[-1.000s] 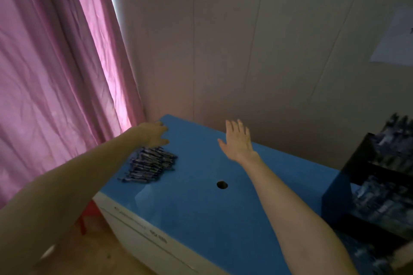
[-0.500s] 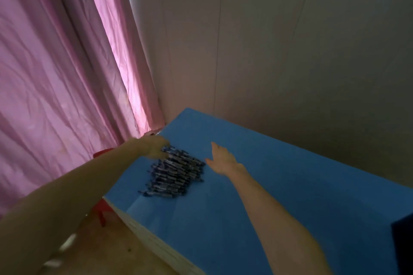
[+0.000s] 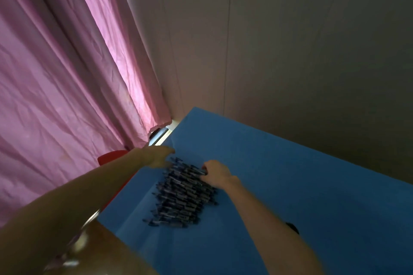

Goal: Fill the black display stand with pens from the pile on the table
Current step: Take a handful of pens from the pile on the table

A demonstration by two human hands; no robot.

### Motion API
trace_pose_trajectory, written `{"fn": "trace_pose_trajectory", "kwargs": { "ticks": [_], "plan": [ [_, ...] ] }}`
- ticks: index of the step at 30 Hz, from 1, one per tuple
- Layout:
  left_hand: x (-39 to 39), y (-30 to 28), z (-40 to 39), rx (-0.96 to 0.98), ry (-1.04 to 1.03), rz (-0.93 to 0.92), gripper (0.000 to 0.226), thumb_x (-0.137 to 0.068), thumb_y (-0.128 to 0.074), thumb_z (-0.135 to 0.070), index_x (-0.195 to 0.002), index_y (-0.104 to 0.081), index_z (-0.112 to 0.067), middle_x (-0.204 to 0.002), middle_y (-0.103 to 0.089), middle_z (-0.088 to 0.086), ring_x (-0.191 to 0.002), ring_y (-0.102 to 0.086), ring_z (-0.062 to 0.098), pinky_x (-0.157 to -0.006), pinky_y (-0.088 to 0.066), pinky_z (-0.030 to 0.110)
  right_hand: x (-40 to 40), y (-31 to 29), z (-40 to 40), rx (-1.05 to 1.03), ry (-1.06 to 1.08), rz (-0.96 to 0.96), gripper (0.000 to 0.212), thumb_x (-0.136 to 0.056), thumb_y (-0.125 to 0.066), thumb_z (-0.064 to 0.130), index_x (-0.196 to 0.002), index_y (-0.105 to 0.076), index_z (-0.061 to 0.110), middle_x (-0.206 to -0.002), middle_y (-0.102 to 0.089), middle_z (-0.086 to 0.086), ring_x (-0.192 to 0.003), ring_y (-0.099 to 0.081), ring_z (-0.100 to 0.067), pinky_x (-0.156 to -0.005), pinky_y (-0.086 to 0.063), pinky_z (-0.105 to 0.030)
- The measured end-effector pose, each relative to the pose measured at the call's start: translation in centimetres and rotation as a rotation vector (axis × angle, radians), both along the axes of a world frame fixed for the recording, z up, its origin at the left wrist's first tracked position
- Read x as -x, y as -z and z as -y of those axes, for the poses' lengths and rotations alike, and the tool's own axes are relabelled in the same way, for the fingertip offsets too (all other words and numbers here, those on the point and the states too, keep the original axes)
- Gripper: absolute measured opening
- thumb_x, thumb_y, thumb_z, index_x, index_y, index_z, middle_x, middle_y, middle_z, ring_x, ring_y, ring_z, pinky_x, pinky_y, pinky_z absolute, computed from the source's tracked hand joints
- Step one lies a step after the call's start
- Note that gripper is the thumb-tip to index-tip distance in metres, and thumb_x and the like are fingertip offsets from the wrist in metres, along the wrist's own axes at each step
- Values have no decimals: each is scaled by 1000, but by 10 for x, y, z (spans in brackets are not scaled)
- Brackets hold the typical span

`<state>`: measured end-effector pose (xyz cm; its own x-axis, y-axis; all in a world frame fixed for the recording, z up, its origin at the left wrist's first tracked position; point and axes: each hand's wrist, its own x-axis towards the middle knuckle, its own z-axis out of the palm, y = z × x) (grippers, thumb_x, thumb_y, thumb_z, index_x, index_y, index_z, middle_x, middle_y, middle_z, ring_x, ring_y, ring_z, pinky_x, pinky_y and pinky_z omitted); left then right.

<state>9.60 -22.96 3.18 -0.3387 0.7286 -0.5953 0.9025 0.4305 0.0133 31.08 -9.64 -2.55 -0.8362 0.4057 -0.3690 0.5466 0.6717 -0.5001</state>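
Observation:
A pile of dark pens (image 3: 182, 196) lies on the blue table top (image 3: 279, 174) near its left edge. My left hand (image 3: 157, 156) rests at the far left end of the pile, its fingers touching the topmost pens; motion blur hides whether it holds any. On the pile's far right side, my right hand (image 3: 215, 174) has its fingers curled down onto the pens. The black display stand is out of view.
A pink curtain (image 3: 67, 73) hangs at the left, close to the table's left edge. A plain wall (image 3: 290, 51) runs behind the table. A red object (image 3: 110, 156) shows under my left forearm. A small dark hole (image 3: 292, 227) is in the table top by my right forearm.
The camera has turned left, so the black stand left the view. My right hand moved left onto the pile and curled its fingers. My left hand stayed at the pile's far end.

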Motion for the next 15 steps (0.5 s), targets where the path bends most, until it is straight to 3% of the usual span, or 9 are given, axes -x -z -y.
{"fn": "trace_pose_trajectory", "kwargs": {
  "ticks": [4, 8, 11, 15],
  "plan": [
    [19, 19, -17, 7, 32, 39, 69, -98, -54, -51, -155, -31, -19, -153, -41, 7, -134, -48, 27, -108, -38, 35, 5, 11, -7, -4, 10, 5, 25, -92, -65, 33, -104, -73, 13, -99, -71, -6, -87, -64, -24, -68, -45, -31],
    [25, 34, -28, 4, 144, 60, 49, -97, -59, -44, -138, -53, -17, -133, -56, 6, -115, -58, 26, -95, -46, 33, 6, 11, -7, 66, 83, 12, 31, -91, -69, 30, -118, -73, 15, -109, -72, -4, -98, -67, -24, -79, -54, -33],
    [31, 39, -31, -29, 215, 78, 38, -93, -63, -40, -122, -62, -17, -119, -62, 5, -103, -60, 24, -87, -50, 34, 7, 12, -6, 108, 158, 12, 30, -92, -70, 27, -118, -72, 14, -114, -72, -8, -101, -68, -25, -89, -58, -41],
    [40, 46, -33, -86, 277, 113, 46, -83, -58, -56, -111, -65, -20, -110, -62, 0, -97, -62, 21, -86, -53, 39, 8, 13, -5, 135, 265, -15, 28, -91, -73, 27, -117, -70, 16, -116, -70, -3, -103, -66, -21, -93, -57, -40]
  ]
}}
